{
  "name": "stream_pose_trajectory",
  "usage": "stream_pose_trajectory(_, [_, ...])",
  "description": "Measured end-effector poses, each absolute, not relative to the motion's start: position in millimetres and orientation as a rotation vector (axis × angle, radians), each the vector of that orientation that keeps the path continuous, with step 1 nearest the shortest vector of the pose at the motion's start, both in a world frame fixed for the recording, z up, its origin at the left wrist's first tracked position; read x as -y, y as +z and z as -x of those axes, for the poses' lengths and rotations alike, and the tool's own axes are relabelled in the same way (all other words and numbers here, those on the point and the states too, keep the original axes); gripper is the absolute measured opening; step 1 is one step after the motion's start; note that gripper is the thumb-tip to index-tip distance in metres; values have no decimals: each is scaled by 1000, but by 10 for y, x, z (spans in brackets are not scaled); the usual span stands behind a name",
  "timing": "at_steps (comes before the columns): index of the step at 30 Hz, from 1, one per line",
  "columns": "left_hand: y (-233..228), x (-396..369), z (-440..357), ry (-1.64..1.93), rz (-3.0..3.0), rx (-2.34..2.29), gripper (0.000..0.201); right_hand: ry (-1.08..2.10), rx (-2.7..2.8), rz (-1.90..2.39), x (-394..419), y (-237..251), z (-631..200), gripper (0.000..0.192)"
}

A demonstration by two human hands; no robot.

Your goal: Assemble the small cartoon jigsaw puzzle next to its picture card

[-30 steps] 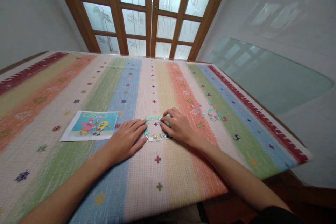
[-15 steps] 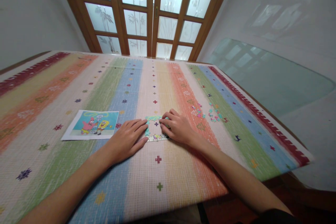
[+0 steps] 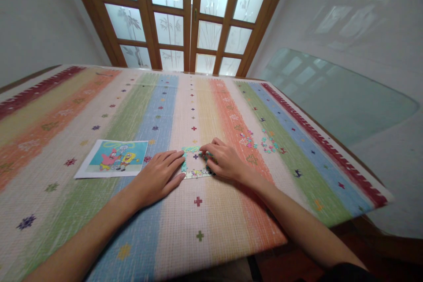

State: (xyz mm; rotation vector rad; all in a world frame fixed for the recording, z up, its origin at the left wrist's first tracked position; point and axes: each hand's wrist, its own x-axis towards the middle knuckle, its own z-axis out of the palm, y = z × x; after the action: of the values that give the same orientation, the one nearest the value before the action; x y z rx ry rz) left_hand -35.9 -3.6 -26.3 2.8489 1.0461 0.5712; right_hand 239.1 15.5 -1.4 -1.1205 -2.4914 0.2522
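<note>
A small jigsaw puzzle frame (image 3: 197,173) lies on the striped tablecloth between my hands, its joined border pieces around a bare middle where the cloth shows. My left hand (image 3: 161,173) rests flat at the frame's left side, fingers stretched out and touching its edge. Over the right side of the frame is my right hand (image 3: 222,158), its fingers bent down onto the border pieces. Those fingertips hide part of the right border, so I cannot see whether a piece is pinched there. A printed picture (image 3: 114,158) of cartoon figures lies to the left of my left hand.
Loose puzzle pieces (image 3: 270,143) lie scattered to the right, with another small group (image 3: 250,139) beside them. The striped tablecloth (image 3: 198,238) covers the long table. Wooden doors with frosted panes (image 3: 211,35) stand beyond its far end; a wall runs along the right.
The fingers of my right hand have shifted slightly and spread a little over the right border. My left hand stays in place. The whole view has moved very slightly.
</note>
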Motion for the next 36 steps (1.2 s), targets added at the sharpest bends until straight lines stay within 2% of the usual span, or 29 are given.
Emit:
stream_pose_trajectory(11, [-262, 31, 367, 547, -2831, -1046, 41, 188, 2395, 1127, -270, -4, -2510, 23])
stream_pose_trajectory(16, [-264, 26, 374, 554, -2830, -1046, 39, 54, 2292, 1426, -473, 51, -2930, 15])
stream_pose_trajectory(22, [-274, 26, 375, 551, -2839, -1042, 40, -124, 2106, 1933, -569, 254, -3812, 24])
stream_pose_trajectory(25, [-283, 25, 379, 563, -2824, -1044, 40, -16, 2016, 2184, -534, 326, -4177, 30])
stream_pose_trajectory(27, [-288, 24, 382, 569, -2822, -1044, 39, 91, 1939, 2287, -503, 351, -4346, 23])
stream_pose_trajectory(36, [-279, 25, 387, 588, -2835, -1048, 39, 250, 1803, 2372, -472, 337, -4595, 15])
